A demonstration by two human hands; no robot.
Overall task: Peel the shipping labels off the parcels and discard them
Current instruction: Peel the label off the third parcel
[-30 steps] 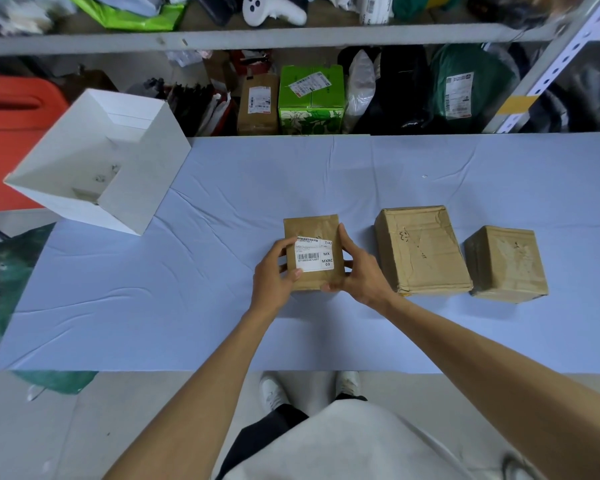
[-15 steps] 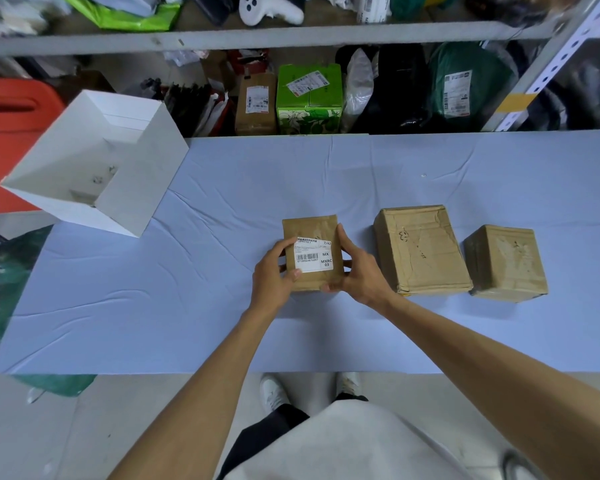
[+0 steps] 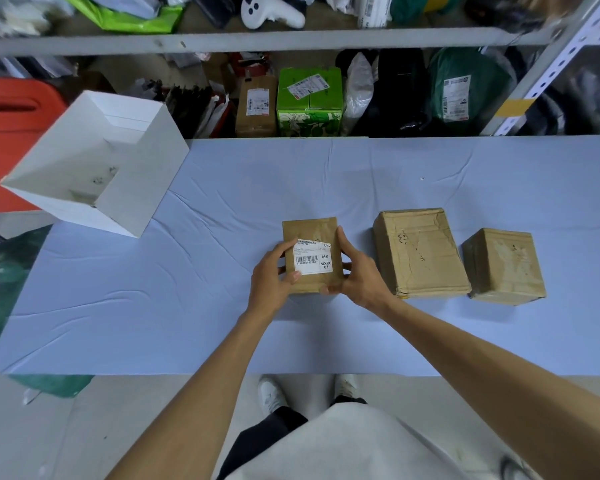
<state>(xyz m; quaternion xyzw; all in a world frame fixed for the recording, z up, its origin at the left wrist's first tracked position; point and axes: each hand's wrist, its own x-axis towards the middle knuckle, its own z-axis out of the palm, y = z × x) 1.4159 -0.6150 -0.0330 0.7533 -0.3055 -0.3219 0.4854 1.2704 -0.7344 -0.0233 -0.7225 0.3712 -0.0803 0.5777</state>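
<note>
At the far left, a white open-topped box sits on the back-left corner of the table, which is covered with a pale blue cloth. The box overhangs the table edge, and its opening faces up.

Near the centre of the table, your left hand grips the left side of the labelled parcel. The fingers are curled against the parcel. The thumb tip presses on the near-left corner of the shipping label, and the index fingertip touches its far-left corner. The label lies on the top face of this parcel, and its barcode and printed codes can be read. You cannot tell whether any corner is lifted.

Your right hand holds the right side of the same parcel. The thumb lies along the right edge, and the fingers are curled around the near-right corner.

Just beside the right hand, the middle parcel rests flat on the cloth. Its top shows wrinkled brown tape. The right parcel stands near it but apart from it, with a scuffed top face.

Behind the table, a shelf holds a green carton among other packages.
</note>
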